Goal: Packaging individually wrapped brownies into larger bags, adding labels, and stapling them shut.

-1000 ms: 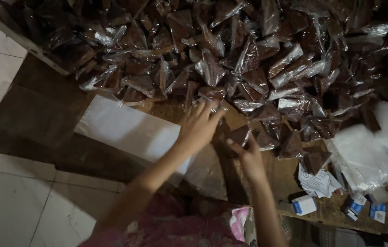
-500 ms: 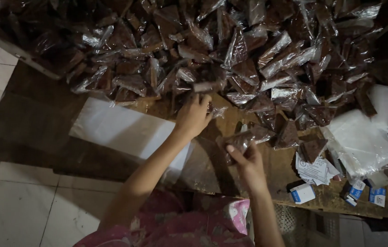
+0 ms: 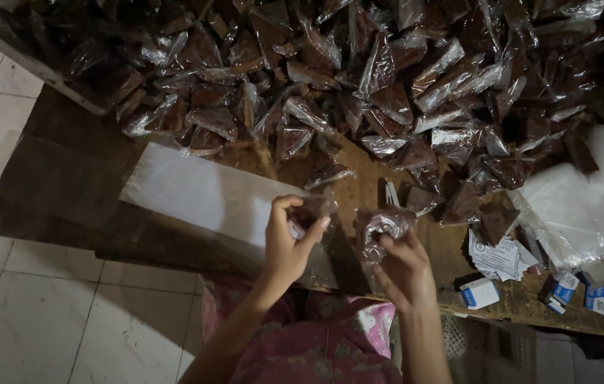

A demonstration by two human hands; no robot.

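My left hand (image 3: 289, 240) pinches a small clear plastic packet of brown stuff (image 3: 314, 209) near the front of a wooden table (image 3: 359, 188). Beside it, my right hand (image 3: 403, 264) holds up another such packet (image 3: 380, 226), crumpled at the top. The two hands are close together, a little apart. A big heap of the same brown packets (image 3: 359, 78) covers the far side of the table.
A long clear plastic bag (image 3: 202, 192) lies flat to the left of my hands. A stack of empty clear bags (image 3: 572, 213) sits at the right, with paper slips (image 3: 497, 256) and small blue-and-white boxes (image 3: 565, 291) below it. White tiled floor (image 3: 46, 313) is at the left.
My left hand has pulled back from the heap toward me, now holding a packet. My right hand has lifted its packet and moved nearer to the left hand.
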